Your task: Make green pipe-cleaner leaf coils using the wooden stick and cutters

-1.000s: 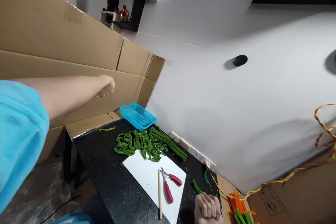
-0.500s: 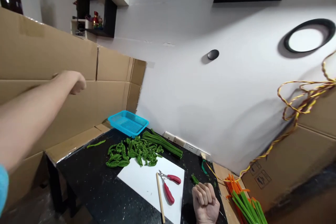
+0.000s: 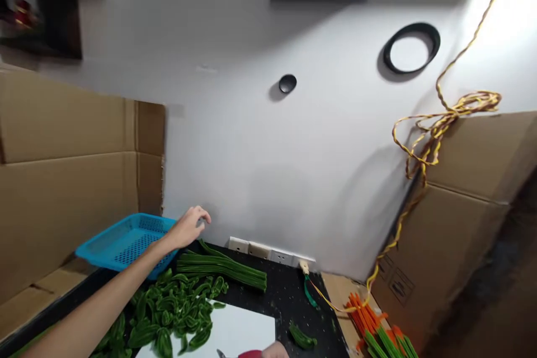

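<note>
My left hand (image 3: 191, 226) hangs over the far side of the black table, above a bundle of straight green pipe cleaners (image 3: 226, 270). Its fingers are bent, thumb and forefinger apart, with nothing visible between them. At the bottom edge my right hand (image 3: 275, 350) is mostly cut off. It meets the red handle of the pliers (image 3: 250, 354), and its fingers are hidden. A heap of green pipe cleaners bent into leaf shapes (image 3: 172, 313) covers part of the white sheet (image 3: 247, 327). One leaf-shaped piece (image 3: 302, 337) lies apart on the right.
A blue basket (image 3: 104, 243) stands behind my left forearm. Socket strips (image 3: 260, 250) run along the wall. A twisted yellow-brown cord (image 3: 394, 235) hangs on the right, beside a cardboard box (image 3: 453, 229). Orange and green pipe cleaners (image 3: 373, 324) lie at the right edge.
The view has turned right and come closer to the table. My left hand has moved from in front of the cardboard to over the green bundle. My right hand has shifted toward the pliers.
</note>
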Action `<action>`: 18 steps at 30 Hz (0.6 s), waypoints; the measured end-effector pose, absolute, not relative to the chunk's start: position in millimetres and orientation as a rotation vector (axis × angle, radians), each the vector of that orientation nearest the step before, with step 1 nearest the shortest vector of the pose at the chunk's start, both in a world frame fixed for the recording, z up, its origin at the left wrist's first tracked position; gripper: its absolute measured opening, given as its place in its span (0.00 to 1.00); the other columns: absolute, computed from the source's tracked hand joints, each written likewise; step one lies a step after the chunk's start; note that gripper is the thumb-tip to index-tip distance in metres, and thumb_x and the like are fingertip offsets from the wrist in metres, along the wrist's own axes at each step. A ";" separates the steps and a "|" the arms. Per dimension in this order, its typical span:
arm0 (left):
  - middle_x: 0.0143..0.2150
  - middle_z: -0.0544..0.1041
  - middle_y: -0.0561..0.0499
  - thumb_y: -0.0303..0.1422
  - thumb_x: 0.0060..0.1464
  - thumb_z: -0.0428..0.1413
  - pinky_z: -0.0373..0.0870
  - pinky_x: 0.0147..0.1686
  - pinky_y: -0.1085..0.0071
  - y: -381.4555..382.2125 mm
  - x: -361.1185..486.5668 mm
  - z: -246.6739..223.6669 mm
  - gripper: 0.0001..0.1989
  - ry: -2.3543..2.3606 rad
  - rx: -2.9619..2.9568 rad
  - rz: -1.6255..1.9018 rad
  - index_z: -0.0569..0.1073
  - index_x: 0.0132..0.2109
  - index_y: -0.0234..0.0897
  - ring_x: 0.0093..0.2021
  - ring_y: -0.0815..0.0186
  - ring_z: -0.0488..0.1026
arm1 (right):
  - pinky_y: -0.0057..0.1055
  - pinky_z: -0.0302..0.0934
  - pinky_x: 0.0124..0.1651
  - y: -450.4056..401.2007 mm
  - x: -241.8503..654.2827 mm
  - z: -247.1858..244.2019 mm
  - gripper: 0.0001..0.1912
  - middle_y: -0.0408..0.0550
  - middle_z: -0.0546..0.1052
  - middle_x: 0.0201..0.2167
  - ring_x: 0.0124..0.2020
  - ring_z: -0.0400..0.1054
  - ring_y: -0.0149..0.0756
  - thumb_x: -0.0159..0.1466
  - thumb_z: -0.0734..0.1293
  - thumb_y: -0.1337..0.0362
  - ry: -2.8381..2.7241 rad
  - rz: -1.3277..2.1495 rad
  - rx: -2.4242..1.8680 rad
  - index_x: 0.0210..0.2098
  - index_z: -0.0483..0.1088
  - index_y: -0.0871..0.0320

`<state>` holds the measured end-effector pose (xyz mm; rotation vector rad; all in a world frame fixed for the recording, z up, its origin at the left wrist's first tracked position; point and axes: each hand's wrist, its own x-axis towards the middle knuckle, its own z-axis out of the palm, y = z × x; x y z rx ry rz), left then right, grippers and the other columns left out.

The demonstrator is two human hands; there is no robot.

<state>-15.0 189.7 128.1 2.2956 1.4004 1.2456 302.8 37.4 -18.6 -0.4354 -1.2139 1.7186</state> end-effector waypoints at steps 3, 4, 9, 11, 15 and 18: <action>0.44 0.80 0.46 0.32 0.47 0.58 0.70 0.52 0.58 224.6 16.0 90.5 0.08 1.312 2.460 0.789 0.78 0.36 0.41 0.49 0.50 0.75 | 0.23 0.55 0.21 30.4 296.9 -43.8 0.16 0.44 0.73 0.19 0.16 0.63 0.25 0.53 0.80 0.63 -1.158 1.795 -0.509 0.21 0.72 0.65; 0.44 0.81 0.45 0.32 0.47 0.59 0.70 0.52 0.59 233.8 19.8 82.8 0.08 1.288 2.486 0.656 0.79 0.37 0.41 0.49 0.50 0.76 | 0.22 0.49 0.19 26.9 292.4 -49.3 0.18 0.42 0.69 0.14 0.13 0.57 0.22 0.50 0.79 0.65 -1.123 1.817 -0.520 0.15 0.68 0.63; 0.46 0.82 0.44 0.36 0.53 0.62 0.73 0.46 0.65 259.5 23.9 58.9 0.10 1.181 2.534 0.232 0.80 0.43 0.42 0.48 0.52 0.79 | 0.22 0.39 0.14 11.3 267.9 -49.3 0.14 0.38 0.58 0.05 0.07 0.46 0.21 0.45 0.65 0.70 -0.897 1.898 -0.411 0.08 0.59 0.56; 0.45 0.82 0.45 0.36 0.55 0.61 0.72 0.44 0.66 258.9 24.5 54.4 0.07 1.153 2.559 0.180 0.80 0.40 0.41 0.47 0.53 0.79 | 0.21 0.39 0.13 8.2 263.3 -44.2 0.12 0.38 0.59 0.06 0.07 0.45 0.21 0.43 0.63 0.71 -0.892 1.914 -0.370 0.08 0.59 0.57; 0.42 0.82 0.46 0.35 0.60 0.56 0.70 0.44 0.66 248.4 24.5 61.3 0.08 1.120 2.635 0.215 0.80 0.36 0.41 0.45 0.54 0.78 | 0.20 0.40 0.13 4.6 262.2 -37.5 0.10 0.37 0.59 0.06 0.07 0.45 0.21 0.43 0.62 0.72 -0.883 1.914 -0.347 0.09 0.59 0.57; 0.41 0.81 0.46 0.36 0.63 0.53 0.67 0.45 0.65 238.9 20.7 80.7 0.11 1.142 2.696 0.310 0.78 0.37 0.41 0.43 0.55 0.76 | 0.20 0.41 0.14 1.8 263.2 -33.7 0.10 0.37 0.59 0.06 0.07 0.47 0.21 0.44 0.62 0.73 -0.881 1.889 -0.397 0.10 0.60 0.57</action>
